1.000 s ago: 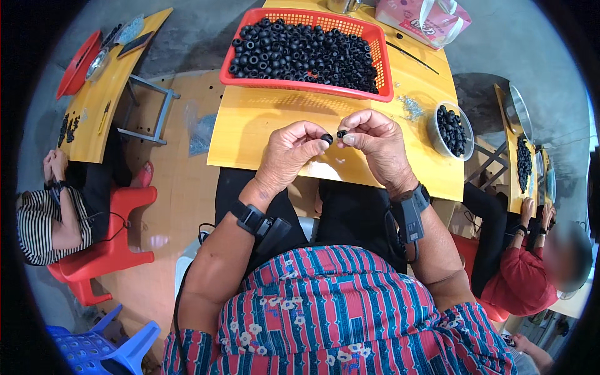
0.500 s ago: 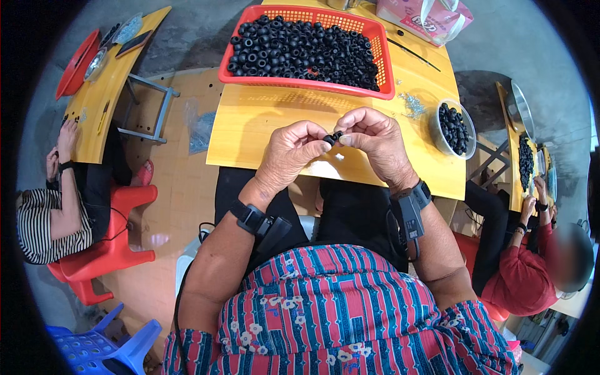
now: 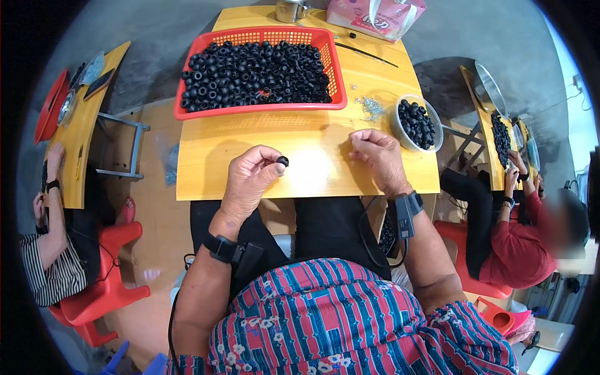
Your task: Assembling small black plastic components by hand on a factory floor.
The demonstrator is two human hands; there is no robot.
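My left hand (image 3: 250,181) is raised over the yellow table (image 3: 312,169) and pinches a small black rubber ring (image 3: 283,161) between thumb and fingertips. My right hand (image 3: 375,153) rests on the table to the right, fingers curled, close to a small pile of tiny metal pieces (image 3: 373,107); I cannot see whether it holds anything. A red basket (image 3: 256,111) full of black rings stands at the far side of the table. A clear bowl (image 3: 417,124) with black rings sits by my right hand.
A metal cup (image 3: 292,9) and a pink bag (image 3: 381,15) stand at the table's far edge. A person in a striped top (image 3: 53,269) works at a yellow table to the left. Another person in red (image 3: 525,231) works at the right.
My hands were joined together at the table's middle, working one ring. They have parted: the left keeps the ring, the right has moved right toward the metal pieces.
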